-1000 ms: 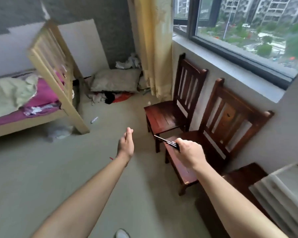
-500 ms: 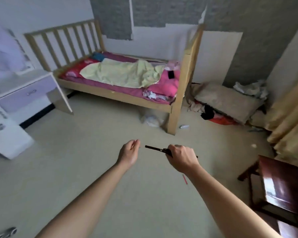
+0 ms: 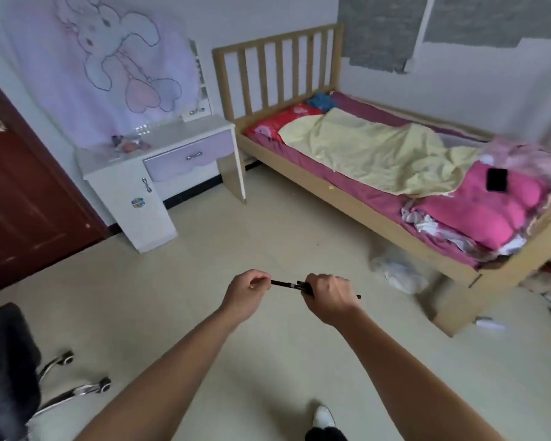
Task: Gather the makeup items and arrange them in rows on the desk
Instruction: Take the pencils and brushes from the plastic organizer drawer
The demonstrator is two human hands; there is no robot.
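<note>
A thin black makeup pencil (image 3: 286, 284) runs level between my two hands above the floor. My right hand (image 3: 328, 297) grips its right part, with the tip poking out past the fist. My left hand (image 3: 248, 292) pinches the pencil's left end with curled fingers. Across the room on the left stands the white desk (image 3: 185, 135) with a lilac drawer. A few small makeup items (image 3: 128, 144) lie on its top near the wall.
A wooden bed (image 3: 395, 173) with pink and yellow bedding fills the right side, a black phone (image 3: 497, 180) on its pink pillow. A dark swivel chair (image 3: 10, 370) stands at the lower left, a brown door (image 3: 23, 202) behind it. White crumpled plastic (image 3: 395, 268) lies by the bed.
The view has swung left from the chairs by the window to the desk and bed. My left hand has closed on the pencil's left end, which my right hand still grips.
</note>
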